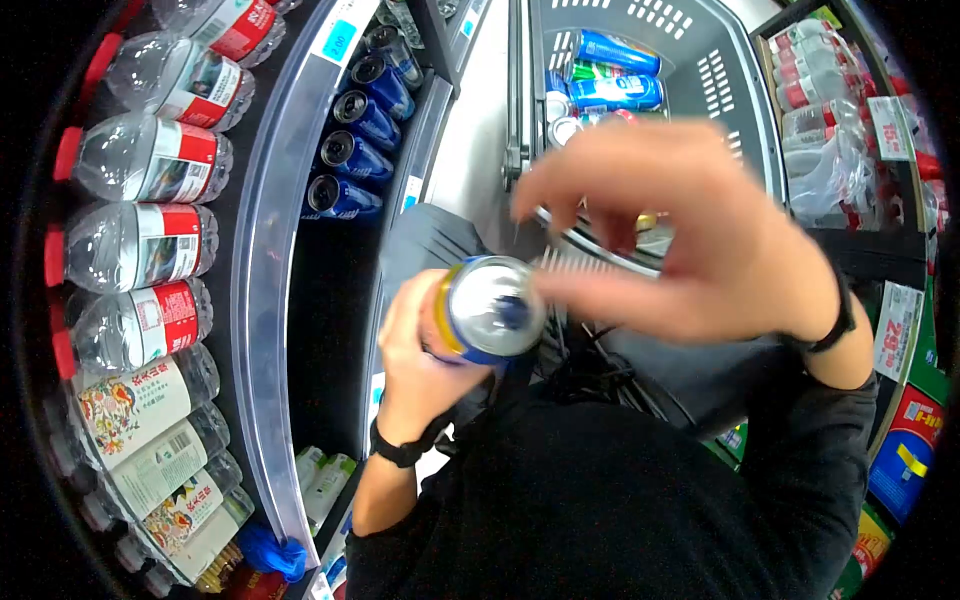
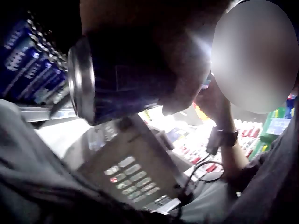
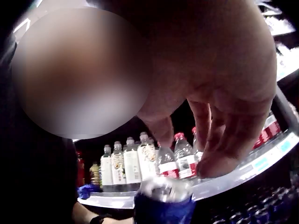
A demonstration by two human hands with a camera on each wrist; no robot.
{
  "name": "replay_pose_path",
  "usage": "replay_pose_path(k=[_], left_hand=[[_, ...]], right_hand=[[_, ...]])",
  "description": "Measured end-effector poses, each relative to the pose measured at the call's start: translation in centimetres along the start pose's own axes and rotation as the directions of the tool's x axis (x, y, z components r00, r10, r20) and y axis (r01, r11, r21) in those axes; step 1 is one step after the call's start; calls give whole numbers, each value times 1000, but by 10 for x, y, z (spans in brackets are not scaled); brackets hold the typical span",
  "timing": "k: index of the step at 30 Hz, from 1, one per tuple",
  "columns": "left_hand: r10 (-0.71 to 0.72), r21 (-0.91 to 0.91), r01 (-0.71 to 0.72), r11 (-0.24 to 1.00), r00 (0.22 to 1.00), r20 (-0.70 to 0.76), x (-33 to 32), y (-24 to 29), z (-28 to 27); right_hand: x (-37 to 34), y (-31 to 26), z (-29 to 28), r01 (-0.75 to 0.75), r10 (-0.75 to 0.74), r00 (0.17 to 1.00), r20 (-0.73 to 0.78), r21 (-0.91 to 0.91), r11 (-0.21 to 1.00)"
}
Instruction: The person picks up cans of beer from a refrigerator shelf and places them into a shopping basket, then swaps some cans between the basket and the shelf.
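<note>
My left hand (image 1: 415,350) grips a blue drink can (image 1: 497,308) with a yellow band near its silver top, which faces the head camera. In the left wrist view the can's blue side (image 2: 126,84) is dark, with fingers wrapped around it. Blurred in the head view, my right hand (image 1: 700,235) hovers beside and above the can's top, thumb close to the rim. Loosely bent and spread, its fingers (image 3: 219,163) hold nothing in the right wrist view, where the can's top (image 3: 166,189) sits below them.
A grey shopping cart (image 1: 690,45) stands ahead, with several blue cans (image 1: 620,93) inside. To the left, one shelf bears a row of blue cans (image 1: 358,157); red-capped bottles (image 1: 150,160) and white-labelled bottles (image 1: 155,440) line the shelf beside it. Wrapped bottle packs (image 1: 815,90) stand at right.
</note>
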State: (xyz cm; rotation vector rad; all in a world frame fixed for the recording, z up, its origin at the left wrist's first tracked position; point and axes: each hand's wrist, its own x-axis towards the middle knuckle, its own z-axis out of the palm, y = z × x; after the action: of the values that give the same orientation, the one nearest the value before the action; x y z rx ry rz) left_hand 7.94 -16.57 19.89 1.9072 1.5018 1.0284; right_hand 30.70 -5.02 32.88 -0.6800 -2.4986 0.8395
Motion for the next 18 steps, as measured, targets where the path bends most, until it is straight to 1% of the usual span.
replay_pose_path(k=[1,2,3,4,6,7,8,9,10,11,12,13,14,15,16,17,18], left_hand=[[-108,-21,108,994,993,-37,-11,-20,1],[-216,-45,213,976,974,-71,-24,-39,3],[-318,-177,291,940,937,-146,-33,-53,4],[-422,-314,349,883,883,-204,-42,-67,4],[-559,-270,495,826,780,-280,-59,-102,-2],[-587,-271,522,809,745,-317,-64,-123,-5],[-610,-278,543,792,709,-354,-66,-141,-5],[-695,-378,584,719,613,-375,-67,-152,-5],[-720,-512,508,693,518,-462,-61,-158,1],[-716,-554,459,694,517,-469,-59,-169,3],[-713,-594,409,692,515,-476,-59,-190,1],[-737,-644,391,658,510,-444,-66,-227,-5],[-769,-692,359,626,433,-471,-61,-235,-4],[-800,-711,380,591,384,-460,-55,-244,-6],[-829,-726,405,556,328,-453,-52,-256,-10],[-794,-697,387,604,366,-485,-53,-272,-12],[-793,-701,379,604,368,-485,-49,-278,-14]], right_hand=[[-3,5,-3,-66,75,993,-92,94,993],[-7,9,-9,-137,146,976,-160,67,988],[-6,14,-15,-187,190,961,-203,35,982],[-5,17,-22,-241,234,940,-248,2,970],[-3,18,-39,-347,315,934,-165,-221,911],[-3,29,-33,-396,329,907,-264,-265,879],[-8,48,-35,-352,271,927,-261,-351,867],[-13,73,-38,-396,330,915,-232,-363,844],[-18,98,-41,-439,389,898,-205,-382,813],[-23,115,-40,-509,464,861,-209,-372,776],[-30,142,-39,-506,484,862,-154,-340,793],[-37,170,-32,-469,463,880,-108,-359,807],[-43,214,-20,-508,530,845,-71,-415,755],[-43,220,-13,-474,562,826,-36,-582,661],[-43,213,-10,-508,643,766,26,-589,629],[-49,233,-2,-452,622,781,57,-635,626],[-57,256,10,-395,602,794,89,-677,621]])
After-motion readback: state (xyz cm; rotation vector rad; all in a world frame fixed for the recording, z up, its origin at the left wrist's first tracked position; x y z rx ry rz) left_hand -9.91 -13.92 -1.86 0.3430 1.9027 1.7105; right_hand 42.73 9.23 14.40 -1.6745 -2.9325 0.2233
